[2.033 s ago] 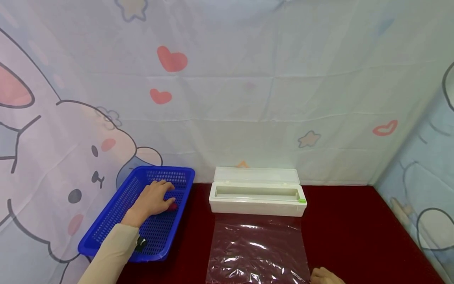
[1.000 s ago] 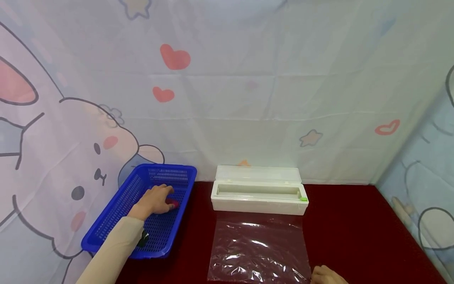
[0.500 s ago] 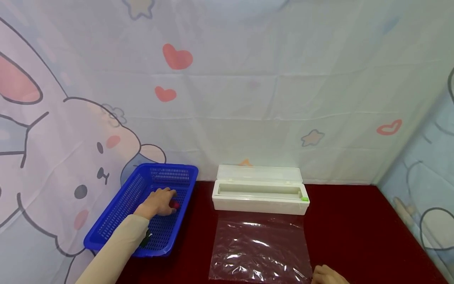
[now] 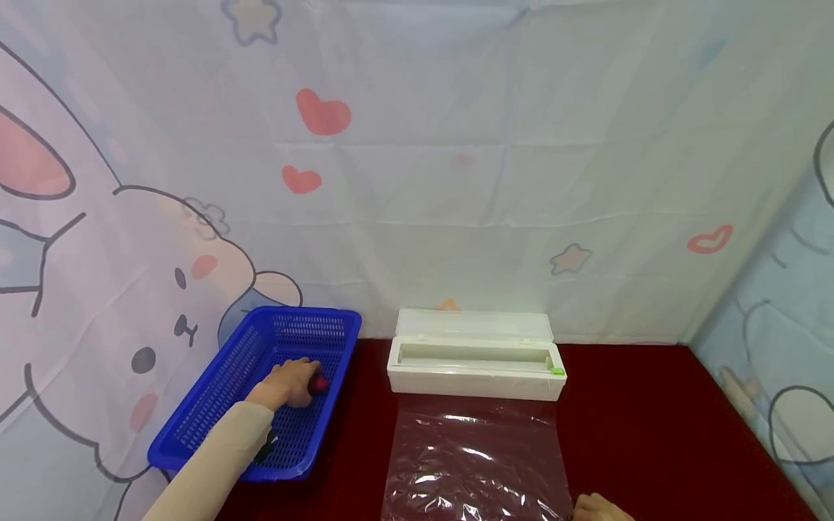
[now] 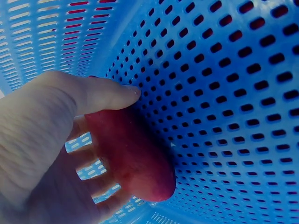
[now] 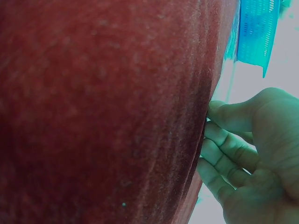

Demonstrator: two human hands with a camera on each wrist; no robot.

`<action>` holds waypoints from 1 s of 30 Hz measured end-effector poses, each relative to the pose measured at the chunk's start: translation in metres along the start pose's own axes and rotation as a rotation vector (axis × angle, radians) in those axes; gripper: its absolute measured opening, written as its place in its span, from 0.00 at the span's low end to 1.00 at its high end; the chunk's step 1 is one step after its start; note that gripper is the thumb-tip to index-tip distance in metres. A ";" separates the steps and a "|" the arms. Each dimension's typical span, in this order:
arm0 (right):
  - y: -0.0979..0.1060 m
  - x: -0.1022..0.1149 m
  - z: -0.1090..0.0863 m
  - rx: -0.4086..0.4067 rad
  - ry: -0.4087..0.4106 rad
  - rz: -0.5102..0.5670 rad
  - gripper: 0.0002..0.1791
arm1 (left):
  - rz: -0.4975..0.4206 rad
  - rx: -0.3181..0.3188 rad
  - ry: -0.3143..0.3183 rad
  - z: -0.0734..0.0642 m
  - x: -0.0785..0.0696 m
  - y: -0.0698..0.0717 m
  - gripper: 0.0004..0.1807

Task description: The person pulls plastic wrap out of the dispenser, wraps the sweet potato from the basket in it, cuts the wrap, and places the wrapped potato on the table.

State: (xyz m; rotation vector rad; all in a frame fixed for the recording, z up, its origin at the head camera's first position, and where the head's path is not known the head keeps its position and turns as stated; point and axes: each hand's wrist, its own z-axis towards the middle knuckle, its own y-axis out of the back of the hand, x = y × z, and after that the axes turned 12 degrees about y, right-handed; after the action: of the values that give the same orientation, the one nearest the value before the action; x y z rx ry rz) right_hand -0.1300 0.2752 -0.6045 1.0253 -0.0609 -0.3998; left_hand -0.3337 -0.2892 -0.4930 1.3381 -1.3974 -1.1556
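My left hand (image 4: 291, 382) is down inside the blue plastic basket (image 4: 159, 456). It grips a smooth, oblong red vegetable, possibly a sweet potato (image 5: 133, 158), thumb across the top and fingers behind, close by the perforated basket surface. At the front of the table, partly out of the head view, my right hand (image 4: 599, 508) pinches the near right corner of a sheet of plastic wrap (image 4: 476, 463). The sheet runs back to a white plastic-wrap dispenser (image 4: 476, 385), whose lid stands raised and whose green slide cutter (image 4: 557, 371) sits at the right end.
A dark green item (image 4: 266, 449) lies in the near part of the basket, half hidden by the left sleeve (image 4: 218, 459). Dark red cloth (image 4: 638, 420) covers the table. A printed curtain (image 4: 417, 181) hangs directly behind the dispenser and basket.
Spread over the red vegetable earlier, my left fingers are now closed round it, and the hand has shifted slightly nearer. My right hand stays at the wrap's corner.
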 end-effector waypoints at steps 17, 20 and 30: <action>-0.012 -0.016 -0.003 -0.138 0.236 -0.101 0.31 | -0.039 0.024 0.034 0.002 0.004 -0.010 0.26; -0.012 -0.015 -0.004 -0.133 0.223 -0.106 0.31 | -0.052 0.028 0.031 0.002 0.004 -0.009 0.25; -0.007 -0.008 -0.003 -0.087 0.134 -0.049 0.23 | -0.082 0.001 -0.021 0.007 0.009 -0.011 0.28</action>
State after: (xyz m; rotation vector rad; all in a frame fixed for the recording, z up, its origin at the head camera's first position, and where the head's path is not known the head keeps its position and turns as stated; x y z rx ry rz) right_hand -0.1386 0.2774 -0.6105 0.9668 0.1015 -0.3747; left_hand -0.3389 -0.2982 -0.5055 1.3992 -1.3692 -1.2264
